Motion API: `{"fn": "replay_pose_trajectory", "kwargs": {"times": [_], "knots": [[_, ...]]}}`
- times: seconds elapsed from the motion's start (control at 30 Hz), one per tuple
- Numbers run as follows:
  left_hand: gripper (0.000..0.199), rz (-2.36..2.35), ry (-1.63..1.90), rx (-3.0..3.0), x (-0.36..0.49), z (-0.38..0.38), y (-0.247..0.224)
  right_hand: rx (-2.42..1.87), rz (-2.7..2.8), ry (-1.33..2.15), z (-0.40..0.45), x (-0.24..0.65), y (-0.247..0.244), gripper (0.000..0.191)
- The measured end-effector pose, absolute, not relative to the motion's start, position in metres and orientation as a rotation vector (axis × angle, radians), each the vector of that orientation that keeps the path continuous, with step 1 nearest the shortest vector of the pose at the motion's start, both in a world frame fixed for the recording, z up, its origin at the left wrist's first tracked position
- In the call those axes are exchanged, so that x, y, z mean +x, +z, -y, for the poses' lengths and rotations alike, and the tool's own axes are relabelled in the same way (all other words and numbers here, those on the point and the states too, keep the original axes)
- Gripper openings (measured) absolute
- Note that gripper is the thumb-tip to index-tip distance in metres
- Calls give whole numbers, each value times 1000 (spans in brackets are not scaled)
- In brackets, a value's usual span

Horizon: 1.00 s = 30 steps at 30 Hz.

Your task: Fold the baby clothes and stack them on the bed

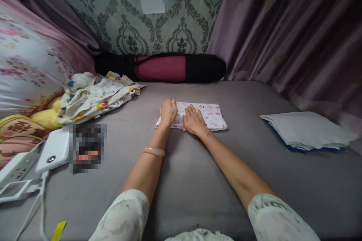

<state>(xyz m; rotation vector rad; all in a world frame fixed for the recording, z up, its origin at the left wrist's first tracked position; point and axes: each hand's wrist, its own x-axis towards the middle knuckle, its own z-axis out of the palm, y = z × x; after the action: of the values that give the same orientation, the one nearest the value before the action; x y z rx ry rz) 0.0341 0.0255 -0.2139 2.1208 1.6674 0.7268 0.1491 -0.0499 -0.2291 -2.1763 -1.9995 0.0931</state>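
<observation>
A folded white cloth [212,115] with a pink and red print lies flat on the grey sheet in front of me. On its left part rests my left hand [169,113], pressed down with the fingers pointing away from me; the fingertips are partly hidden. A pale bangle [154,151] circles that forearm. My right hand [194,120] lies palm down on the middle of the cloth, its fingers stretched out and slightly spread. Neither hand lifts the cloth.
A grey sheet [198,180] covers the surface. To the right sits a folded white and blue stack of cloth [308,130]. On the left are a crumpled patterned cloth [98,96], a white power bank [55,150] with cables and a power strip [19,167]. A black and maroon bag [161,68] lies behind.
</observation>
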Motion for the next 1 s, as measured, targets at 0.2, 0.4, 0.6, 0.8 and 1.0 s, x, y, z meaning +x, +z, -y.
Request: {"fn": "replay_pose_trajectory", "kwargs": {"times": [0.2,0.4,0.6,0.8,1.0], "knots": [[49,-1652,850,1956,22,-36,-212,-2199,1987,147,39,142,-228,58],[53,-1609,1022,1769,5,-52,-217,-2215,2005,217,25,132,-229,57],[59,-1601,1145,1506,-2,-68,-228,-2121,2012,199,6,108,-218,58],[59,-1551,1181,1459,0,-69,-232,-2022,2145,223,-18,82,-226,56],[54,-1509,1187,1501,2,-66,-228,-1979,2147,369,-19,91,-224,56]]}}
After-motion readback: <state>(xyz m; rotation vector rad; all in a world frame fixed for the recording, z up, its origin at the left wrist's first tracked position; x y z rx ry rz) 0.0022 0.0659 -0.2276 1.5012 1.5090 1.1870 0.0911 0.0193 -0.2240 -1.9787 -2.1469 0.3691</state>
